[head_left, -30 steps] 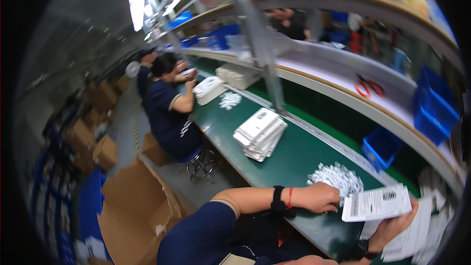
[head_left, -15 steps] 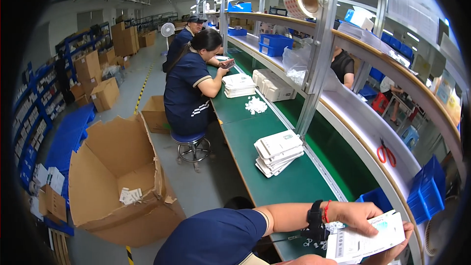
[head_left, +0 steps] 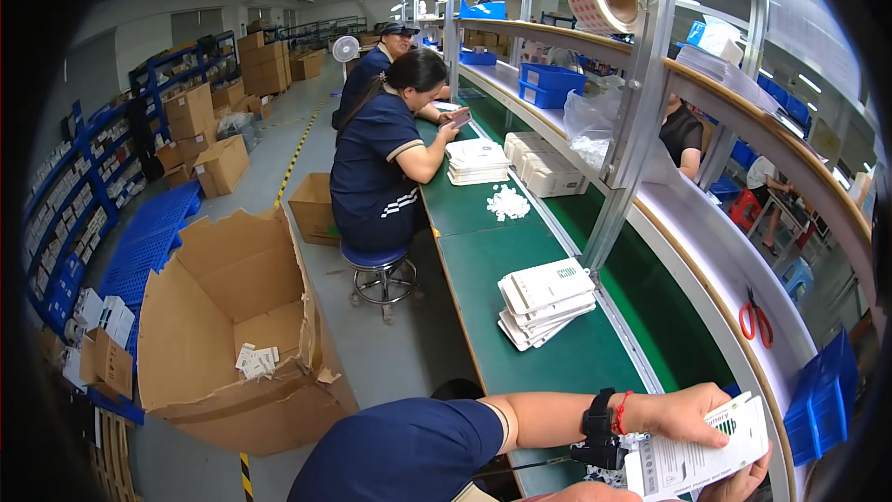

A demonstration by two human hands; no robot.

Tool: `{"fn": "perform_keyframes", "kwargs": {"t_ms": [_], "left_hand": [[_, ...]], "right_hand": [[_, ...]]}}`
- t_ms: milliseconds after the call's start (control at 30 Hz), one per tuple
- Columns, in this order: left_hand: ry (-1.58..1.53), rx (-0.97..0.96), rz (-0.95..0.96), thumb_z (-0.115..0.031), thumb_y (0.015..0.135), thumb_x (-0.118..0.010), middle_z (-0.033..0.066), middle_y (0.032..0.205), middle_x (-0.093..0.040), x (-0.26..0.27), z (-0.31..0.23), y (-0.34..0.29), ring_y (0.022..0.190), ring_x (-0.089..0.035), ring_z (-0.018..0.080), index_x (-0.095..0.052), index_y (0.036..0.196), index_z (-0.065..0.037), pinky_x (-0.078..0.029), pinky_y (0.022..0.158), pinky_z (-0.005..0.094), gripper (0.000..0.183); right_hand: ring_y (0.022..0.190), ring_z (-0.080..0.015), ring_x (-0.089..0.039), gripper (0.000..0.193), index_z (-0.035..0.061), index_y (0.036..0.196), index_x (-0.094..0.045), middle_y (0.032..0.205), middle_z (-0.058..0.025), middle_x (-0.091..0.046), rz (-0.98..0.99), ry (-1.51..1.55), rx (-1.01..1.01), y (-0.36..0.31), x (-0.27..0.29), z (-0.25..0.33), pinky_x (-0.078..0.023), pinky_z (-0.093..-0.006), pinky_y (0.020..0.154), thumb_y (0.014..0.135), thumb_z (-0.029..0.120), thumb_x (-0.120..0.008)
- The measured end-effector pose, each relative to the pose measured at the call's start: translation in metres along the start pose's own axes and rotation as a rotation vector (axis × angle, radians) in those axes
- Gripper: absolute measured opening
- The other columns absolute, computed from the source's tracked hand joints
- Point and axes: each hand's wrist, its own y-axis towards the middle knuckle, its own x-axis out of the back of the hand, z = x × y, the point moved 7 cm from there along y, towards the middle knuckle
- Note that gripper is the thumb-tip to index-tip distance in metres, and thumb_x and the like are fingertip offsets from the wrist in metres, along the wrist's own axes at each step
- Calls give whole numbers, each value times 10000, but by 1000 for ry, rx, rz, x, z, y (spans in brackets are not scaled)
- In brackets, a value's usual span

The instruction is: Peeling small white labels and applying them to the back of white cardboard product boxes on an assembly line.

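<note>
A flat white carton [head_left: 692,455] with green and grey print is held at the lower right. My left hand [head_left: 692,414] grips its upper edge, thumb on the printed face. Around that wrist are a black strap with a black device [head_left: 599,437] and a red string bracelet. My right hand [head_left: 751,476] wraps the carton's right edge from below, its palm hidden behind it. Under the carton, small whitish pieces [head_left: 604,476] lie on the green bench, partly covered. Farther along the bench stands an uneven stack of similar white cartons [head_left: 546,302].
A pile of small white pieces [head_left: 508,204] and more stacked cartons [head_left: 477,161] lie ahead near a seated co-worker [head_left: 381,167]. Red-handled scissors [head_left: 755,319] rest on the shelf beside a blue bin [head_left: 822,400]. A large open cardboard box [head_left: 232,316] stands left of the bench.
The view has swung slightly left, so the surroundings sit farther right. The carton has tilted in my hands, and its green stripes show more clearly. Both hands keep hold of it.
</note>
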Motion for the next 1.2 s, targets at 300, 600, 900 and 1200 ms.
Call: {"fn": "perform_keyframes", "kwargs": {"t_ms": [300, 600, 900, 1200], "left_hand": [[230, -234, -318, -129, 899, -579, 78, 906, -655, 25, -31, -7, 823, -586, 81, -567, 1050, 50, -493, 725, 260, 234], [-638, -88, 133, -378, 874, -615, 99, 1115, -584, 6, -10, -6, 960, -587, 128, -405, 1315, -32, -512, 798, 273, 599], [-578, -1, 242, -338, 648, -812, 91, 1061, -546, -9, -13, -9, 1040, -549, 205, -284, 1383, -24, -434, 919, 315, 958], [-242, 130, 340, -529, 664, -761, 59, 1154, -467, -26, 3, -10, 1007, -485, 139, -270, 1403, -54, -451, 757, 256, 1006]], "right_hand": [[776, -113, -549, 166, -60, 1004, -604, 874, -76, -625, 142, -184, -268, -9, -33, 0, -443, -233, 695, 921, 60, -526], [711, -67, -473, 145, -5, 981, -624, 790, 7, -568, 401, -113, -397, -22, -54, -7, -367, -211, 622, 918, 92, -538], [771, -171, -624, 145, -69, 976, -621, 871, -141, -667, 17, -677, 136, -22, -46, 36, -507, -279, 721, 884, 41, -597], [1041, -366, -527, 332, -33, 1164, -598, 1192, -239, -476, 66, -976, 700, -33, -88, 91, -441, -402, 894, 854, 84, -621]]}}
